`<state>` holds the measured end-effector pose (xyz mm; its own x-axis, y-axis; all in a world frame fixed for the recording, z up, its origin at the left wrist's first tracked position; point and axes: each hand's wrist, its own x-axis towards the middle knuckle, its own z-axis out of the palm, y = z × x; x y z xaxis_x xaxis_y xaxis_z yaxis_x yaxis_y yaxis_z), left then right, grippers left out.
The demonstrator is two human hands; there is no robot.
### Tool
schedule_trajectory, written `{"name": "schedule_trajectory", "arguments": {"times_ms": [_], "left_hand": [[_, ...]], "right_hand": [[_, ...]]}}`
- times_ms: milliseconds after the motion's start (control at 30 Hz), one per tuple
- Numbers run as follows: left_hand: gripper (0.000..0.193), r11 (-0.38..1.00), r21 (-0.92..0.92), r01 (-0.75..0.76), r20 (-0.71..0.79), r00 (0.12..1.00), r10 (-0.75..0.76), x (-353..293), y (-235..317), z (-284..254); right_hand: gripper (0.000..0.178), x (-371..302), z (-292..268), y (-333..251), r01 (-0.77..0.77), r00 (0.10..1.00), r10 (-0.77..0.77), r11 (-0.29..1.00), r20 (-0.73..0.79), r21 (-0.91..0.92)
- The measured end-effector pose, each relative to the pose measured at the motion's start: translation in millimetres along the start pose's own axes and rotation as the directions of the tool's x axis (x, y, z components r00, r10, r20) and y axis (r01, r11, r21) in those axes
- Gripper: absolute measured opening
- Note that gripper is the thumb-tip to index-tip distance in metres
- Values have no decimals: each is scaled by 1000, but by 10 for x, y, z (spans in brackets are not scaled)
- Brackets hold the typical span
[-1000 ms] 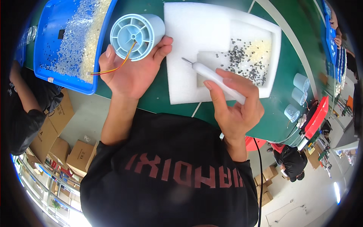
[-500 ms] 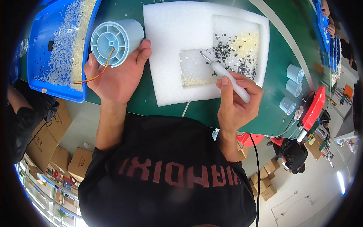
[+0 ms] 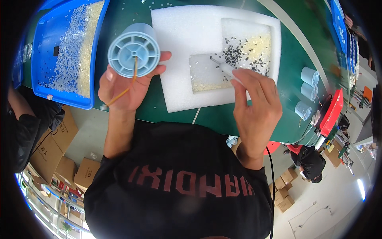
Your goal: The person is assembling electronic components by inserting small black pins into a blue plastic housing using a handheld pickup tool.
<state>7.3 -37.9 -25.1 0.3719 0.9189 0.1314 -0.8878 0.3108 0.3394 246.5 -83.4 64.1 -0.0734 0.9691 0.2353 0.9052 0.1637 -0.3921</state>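
My left hand (image 3: 125, 95) is closed around a light blue plastic cylinder (image 3: 134, 51). Its ribbed round end faces me, and a thin yellowish wire (image 3: 119, 95) hangs from the centre. My right hand (image 3: 260, 103) pinches a white pen-shaped tool (image 3: 228, 69) near its back end, between thumb and fingers. The tool's thin metal tip points into the recess of a white foam tray (image 3: 175, 44). Small black ring-like pieces (image 3: 234, 53) lie scattered there beside pale yellow ones (image 3: 258, 44). Whether the tip touches a piece is too small to tell.
A blue bin (image 3: 43, 67) of small white and yellowish pieces stands at the left. Several light blue cups (image 3: 309, 75) and a red box (image 3: 331, 112) are on the green table (image 3: 203, 117) at the right. Another person (image 3: 308, 161) is farther off at the right.
The blue cylinder has moved right and turned its ribbed end more toward me. My right hand has shifted slightly right and re-gripped the tool from above; the tool's tip has barely moved.
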Motion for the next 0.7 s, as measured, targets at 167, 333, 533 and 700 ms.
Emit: {"name": "schedule_trajectory", "arguments": {"times_ms": [167,333,533,700], "left_hand": [[69,988,111,104,-188,979,-81,4,-15,170],[49,956,279,85,-417,908,41,134,-117,477],[32,871,485,85,-463,870,173,182,-302,586],[32,877,472,95,-433,891,137,192,-391,706]], "right_hand": [[28,-84,92,193,-91,992,90,996,83,0],[29,-123,44,211,-153,988,147,950,43,273],[30,-183,22,24,-106,991,133,864,-20,492],[33,-262,73,-29,-102,993,116,817,12,567]]}}
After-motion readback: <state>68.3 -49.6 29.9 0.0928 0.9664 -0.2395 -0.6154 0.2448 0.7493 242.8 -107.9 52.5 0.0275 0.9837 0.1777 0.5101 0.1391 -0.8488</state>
